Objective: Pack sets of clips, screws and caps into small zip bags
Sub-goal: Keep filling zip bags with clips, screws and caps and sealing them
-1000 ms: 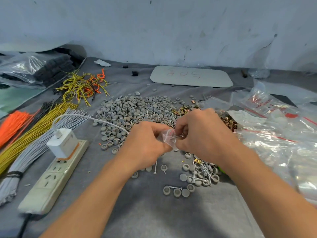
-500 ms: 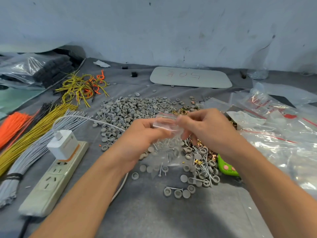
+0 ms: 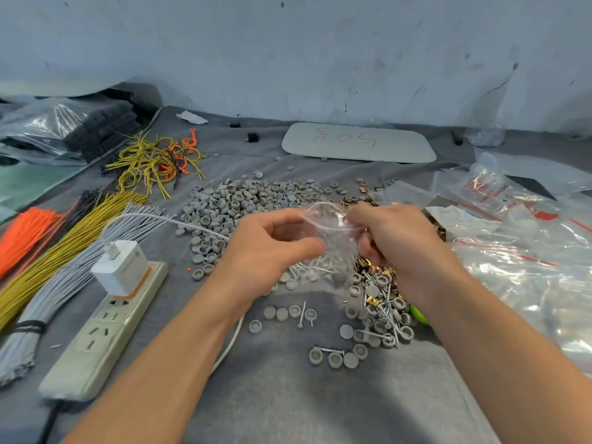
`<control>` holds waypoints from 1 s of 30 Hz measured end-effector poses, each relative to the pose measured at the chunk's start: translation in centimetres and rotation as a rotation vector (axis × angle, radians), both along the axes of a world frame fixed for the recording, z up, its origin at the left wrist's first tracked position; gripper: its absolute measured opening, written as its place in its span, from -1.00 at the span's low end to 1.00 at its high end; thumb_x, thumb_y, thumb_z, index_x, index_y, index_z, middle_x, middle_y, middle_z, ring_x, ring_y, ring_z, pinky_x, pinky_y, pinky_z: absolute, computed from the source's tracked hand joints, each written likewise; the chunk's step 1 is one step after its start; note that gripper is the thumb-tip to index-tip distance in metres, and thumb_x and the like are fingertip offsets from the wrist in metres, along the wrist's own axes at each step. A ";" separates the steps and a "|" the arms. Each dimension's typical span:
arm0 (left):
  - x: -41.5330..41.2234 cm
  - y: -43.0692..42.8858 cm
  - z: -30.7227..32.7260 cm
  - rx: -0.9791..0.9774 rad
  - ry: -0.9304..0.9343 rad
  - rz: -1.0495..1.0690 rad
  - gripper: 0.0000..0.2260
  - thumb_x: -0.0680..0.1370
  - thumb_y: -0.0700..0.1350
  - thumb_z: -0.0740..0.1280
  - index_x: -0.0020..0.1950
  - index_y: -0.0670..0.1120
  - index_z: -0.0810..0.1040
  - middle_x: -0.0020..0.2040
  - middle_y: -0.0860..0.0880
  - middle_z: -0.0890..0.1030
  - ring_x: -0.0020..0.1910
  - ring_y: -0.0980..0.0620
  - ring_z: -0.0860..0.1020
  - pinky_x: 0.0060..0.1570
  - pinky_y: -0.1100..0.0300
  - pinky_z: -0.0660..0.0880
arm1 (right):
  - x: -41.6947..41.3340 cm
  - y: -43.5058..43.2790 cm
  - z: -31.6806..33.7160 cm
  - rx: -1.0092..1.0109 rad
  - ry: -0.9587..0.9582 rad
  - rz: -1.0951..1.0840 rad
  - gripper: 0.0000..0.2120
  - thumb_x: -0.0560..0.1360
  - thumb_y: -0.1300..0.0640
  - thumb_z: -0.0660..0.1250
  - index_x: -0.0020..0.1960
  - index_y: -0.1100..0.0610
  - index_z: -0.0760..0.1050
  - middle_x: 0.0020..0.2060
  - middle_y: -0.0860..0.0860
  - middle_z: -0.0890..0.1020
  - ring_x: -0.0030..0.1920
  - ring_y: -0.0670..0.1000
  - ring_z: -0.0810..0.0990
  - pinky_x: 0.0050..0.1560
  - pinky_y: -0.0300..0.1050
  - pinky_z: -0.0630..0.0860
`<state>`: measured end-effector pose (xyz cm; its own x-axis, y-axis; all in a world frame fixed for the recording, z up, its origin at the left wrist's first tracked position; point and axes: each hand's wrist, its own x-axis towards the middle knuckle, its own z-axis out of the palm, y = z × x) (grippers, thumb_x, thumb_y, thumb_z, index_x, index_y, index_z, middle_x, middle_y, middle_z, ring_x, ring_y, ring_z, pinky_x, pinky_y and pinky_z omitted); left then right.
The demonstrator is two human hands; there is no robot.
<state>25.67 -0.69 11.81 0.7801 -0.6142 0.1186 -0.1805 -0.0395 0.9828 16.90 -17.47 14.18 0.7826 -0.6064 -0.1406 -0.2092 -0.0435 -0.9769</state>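
Head view, both bare hands raised over a grey cloth-covered desk (image 3: 288,405). The left hand (image 3: 266,248) and right hand (image 3: 394,241) meet at the centre, each with its grip closed on the rim of a small clear zip bag (image 3: 333,241): the left pinches the rim at 9 o'clock of the bag's mouth, the right at 3 o'clock. The mouth gapes open and faces up; the body of the bag hangs below the fingers, above the desk. Screws and at least one grey cap show through the plastic near its bottom.

At 12 o'clock from the hands lies a broad pile of grey caps (image 3: 246,203). At 5 o'clock, just beside the right wrist, is a mixed heap of screws (image 3: 381,312), caps and brass-coloured clips (image 3: 373,270). Loose caps lie in a short row (image 3: 336,358) at 6 o'clock.

At 8 o'clock, a white power strip (image 3: 105,328) carries a white charger (image 3: 120,267), whose cable runs beneath the left forearm. At 9 to 10 o'clock lie bundles of grey, yellow and orange wire (image 3: 61,248), and beyond them a tangle of yellow and orange loops (image 3: 153,161). At 3 o'clock is a stack of red-striped plastic bags (image 3: 528,261). At 12 o'clock, near the wall, a pale rounded board (image 3: 358,144) bears handwritten marks.
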 end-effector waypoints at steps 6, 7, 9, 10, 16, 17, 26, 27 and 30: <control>0.2 -0.3 0.6 -0.188 -0.015 0.269 -0.96 0.51 -0.14 0.53 -0.12 -0.06 0.78 -0.17 0.01 0.76 -0.10 0.17 0.72 -0.14 0.49 0.52 | -0.1 0.2 0.3 -0.044 -0.168 -0.005 -0.74 0.50 0.09 0.45 -0.33 0.15 0.67 -0.47 0.05 0.48 -0.51 -0.07 0.31 -0.24 -0.07 0.44; 0.3 -0.3 0.5 -0.195 -0.007 0.283 -0.97 0.51 -0.14 0.53 -0.11 -0.06 0.77 -0.17 0.02 0.76 -0.10 0.17 0.72 -0.14 0.49 0.52 | 0.0 0.0 0.2 -0.054 -0.155 -0.018 -0.74 0.50 0.08 0.45 -0.31 0.18 0.68 -0.51 0.02 0.46 -0.53 -0.08 0.31 -0.26 -0.09 0.46; 0.1 -0.3 0.4 -0.169 0.004 0.262 -0.96 0.50 -0.17 0.53 -0.06 -0.08 0.76 -0.15 0.00 0.77 -0.10 0.12 0.73 -0.13 0.44 0.54 | 0.0 -0.1 0.0 -0.032 -0.103 0.001 -0.72 0.52 0.09 0.44 -0.29 0.23 0.66 -0.56 0.00 0.44 -0.55 -0.06 0.32 -0.43 -0.21 0.41; 0.0 -0.4 0.2 -0.147 0.007 0.235 -0.92 0.49 -0.20 0.54 -0.03 -0.08 0.76 -0.13 -0.01 0.77 -0.10 0.09 0.73 -0.13 0.40 0.56 | 0.0 0.0 -0.2 0.007 -0.087 0.020 -0.75 0.53 0.11 0.43 -0.27 0.22 0.65 -0.56 0.02 0.45 -0.55 -0.04 0.33 -0.51 -0.24 0.36; 0.0 0.0 0.6 -0.204 -0.127 0.363 -0.82 0.41 0.07 0.59 -0.03 0.09 0.76 -0.14 -0.02 0.74 -0.18 0.05 0.66 -0.14 0.22 0.60 | 0.3 0.4 -0.7 -0.040 -0.131 0.066 -0.82 0.46 0.16 0.46 -0.23 0.27 0.63 -0.52 0.04 0.51 -0.47 -0.04 0.41 -0.23 -0.09 0.51; 0.0 0.1 0.6 -0.161 -0.187 0.412 -0.81 0.42 0.18 0.53 -0.05 0.13 0.75 -0.18 -0.04 0.72 -0.22 0.02 0.63 -0.18 0.16 0.58 | 0.3 0.6 -0.6 -0.072 -0.156 0.086 -0.84 0.45 0.16 0.47 -0.24 0.24 0.65 -0.51 0.05 0.53 -0.46 -0.04 0.44 -0.21 -0.09 0.52; 0.1 0.3 0.4 0.042 -0.120 0.307 -0.86 0.32 -0.01 0.50 -0.16 0.17 0.77 -0.34 -0.01 0.69 -0.36 0.07 0.56 -0.25 0.07 0.50 | 0.3 1.9 -0.3 -0.548 -0.029 0.057 -0.86 0.42 0.01 0.47 -0.29 0.01 0.68 -0.50 -0.11 0.60 -0.52 -0.15 0.45 -0.37 -0.19 0.43; 0.1 0.4 0.5 0.017 -0.135 0.293 -0.87 0.36 -0.07 0.52 -0.16 0.16 0.77 -0.32 -0.03 0.71 -0.33 0.07 0.58 -0.25 0.04 0.52 | 0.2 1.8 -0.1 -0.671 0.030 0.094 -0.87 0.41 -0.02 0.48 -0.29 -0.01 0.67 -0.45 -0.12 0.63 -0.51 -0.17 0.50 -0.37 -0.20 0.46; -0.2 0.6 0.5 -0.038 -0.200 0.282 -0.82 0.43 -0.14 0.53 -0.06 0.14 0.78 -0.31 0.01 0.71 -0.32 0.10 0.57 -0.30 0.01 0.51 | 0.1 2.0 0.3 -0.783 0.103 0.195 -0.84 0.43 -0.05 0.50 -0.29 -0.02 0.65 -0.46 -0.14 0.63 -0.49 -0.17 0.53 -0.39 -0.22 0.47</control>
<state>25.48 -0.14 12.36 0.8776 -0.3701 0.3047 -0.3566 -0.0793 0.9309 16.97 -15.46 14.46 0.8905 -0.4132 0.1904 -0.2150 -0.7510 -0.6243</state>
